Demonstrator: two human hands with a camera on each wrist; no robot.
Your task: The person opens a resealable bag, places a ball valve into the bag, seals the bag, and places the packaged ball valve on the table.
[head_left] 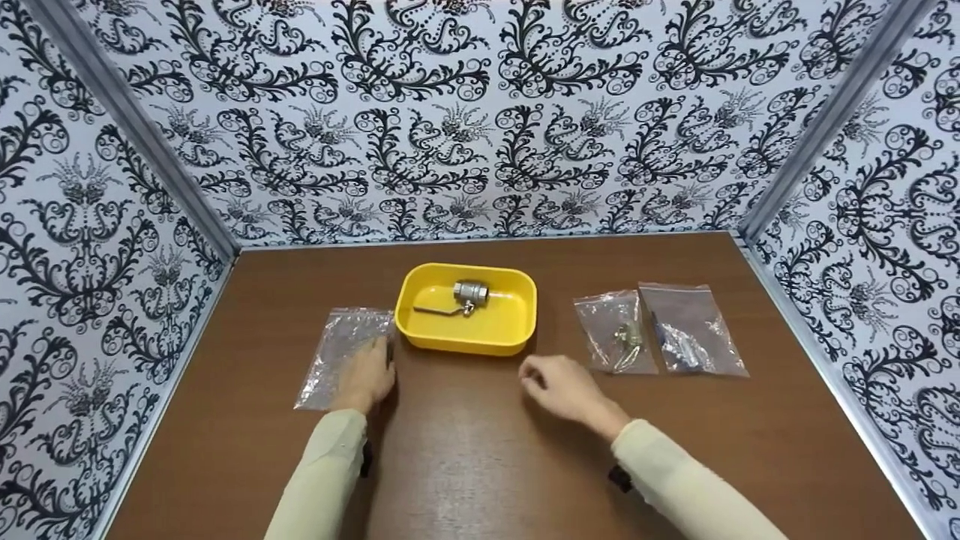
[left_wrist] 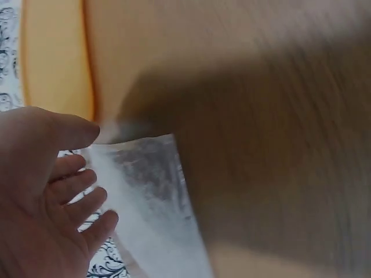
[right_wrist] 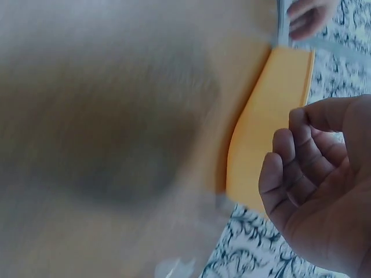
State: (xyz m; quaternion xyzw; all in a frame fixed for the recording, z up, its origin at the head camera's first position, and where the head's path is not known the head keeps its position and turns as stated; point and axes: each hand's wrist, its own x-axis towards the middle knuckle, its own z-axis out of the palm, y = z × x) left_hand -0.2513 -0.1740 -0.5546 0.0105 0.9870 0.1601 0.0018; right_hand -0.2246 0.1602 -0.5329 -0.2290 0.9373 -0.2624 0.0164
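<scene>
We are looking down on a brown table (head_left: pixel 465 435), with patterned walls (head_left: pixel 465 90) enclosing it at left, top and right of the frame. At centre, a yellow tray (head_left: pixel 465 345) is holding a valve (head_left: pixel 472 291). At right, one bag (head_left: pixel 600 311) is containing brass-coloured metal; a second bag (head_left: pixel 701 307) is lying beside it. Left of centre, our left hand (head_left: pixel 367 375) is hanging relaxed over a third bag (head_left: pixel 322 375), gripping nothing; contact we are not discerning. Below the tray's right corner, our right hand (head_left: pixel 562 386) is curling loosely, empty.
</scene>
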